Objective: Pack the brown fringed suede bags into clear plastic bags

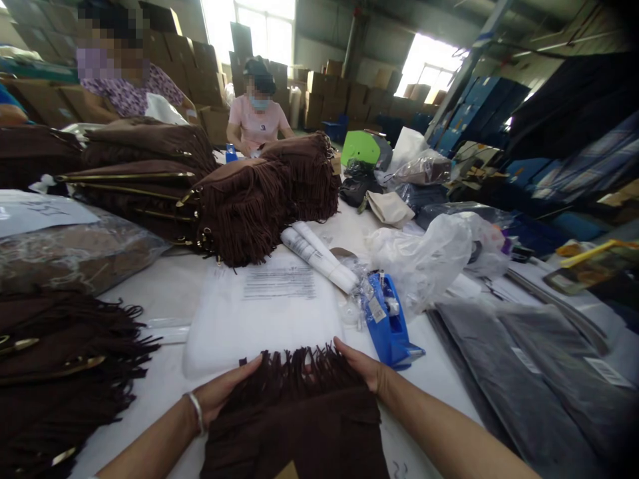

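A brown fringed suede bag [299,412] is held flat on the white table [164,286] at the near edge, gripped at its sides by the left hand [224,392] and right hand [362,366], fingers closed on the fringe. Just beyond, a white printed polybag [264,313] and a blue tape dispenser [389,319] are seen.

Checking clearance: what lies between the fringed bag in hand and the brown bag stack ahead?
Head view: a flat white plastic bag with printed text lies between the fringed bag and the stack.
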A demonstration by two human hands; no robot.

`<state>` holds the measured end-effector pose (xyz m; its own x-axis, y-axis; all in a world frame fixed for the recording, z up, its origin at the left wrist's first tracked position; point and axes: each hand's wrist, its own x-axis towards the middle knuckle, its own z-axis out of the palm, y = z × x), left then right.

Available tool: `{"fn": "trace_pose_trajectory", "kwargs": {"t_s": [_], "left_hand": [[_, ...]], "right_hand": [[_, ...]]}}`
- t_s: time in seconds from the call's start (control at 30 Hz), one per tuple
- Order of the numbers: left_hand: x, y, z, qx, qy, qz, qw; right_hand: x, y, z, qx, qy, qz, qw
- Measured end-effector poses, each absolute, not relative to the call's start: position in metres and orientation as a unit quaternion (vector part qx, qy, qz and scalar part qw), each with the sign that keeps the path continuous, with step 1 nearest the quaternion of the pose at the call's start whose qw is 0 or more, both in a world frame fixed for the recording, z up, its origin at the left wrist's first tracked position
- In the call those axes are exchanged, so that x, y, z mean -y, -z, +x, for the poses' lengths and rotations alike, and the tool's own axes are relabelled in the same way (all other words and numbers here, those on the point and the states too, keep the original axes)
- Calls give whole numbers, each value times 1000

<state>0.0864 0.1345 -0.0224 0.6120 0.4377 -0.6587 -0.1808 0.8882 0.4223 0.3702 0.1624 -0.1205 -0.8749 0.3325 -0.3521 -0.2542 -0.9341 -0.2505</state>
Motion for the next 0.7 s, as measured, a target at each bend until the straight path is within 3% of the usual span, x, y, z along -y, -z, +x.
{"fn": "trace_pose_trajectory", "kwargs": {"t_s": [0.23, 0.33, 0.47, 0.6, 0.7], "left_hand": [[-137, 0, 91, -391, -162, 339, 840], [-131, -27, 101, -424, -85, 554, 712], [-98, -31, 103, -412, 4, 757, 507], [-54, 0, 94, -334, -21, 854, 398], [-29, 13, 92, -308, -51, 879, 360]], "right_hand": [[-169, 103, 379, 245, -936, -226, 113], [-162, 68, 385, 415, -865, -260, 107], [-131, 26, 388, 709, -653, -217, 153], [-90, 28, 383, 838, -504, -141, 155], [-61, 41, 381, 858, -471, -119, 163]]}}
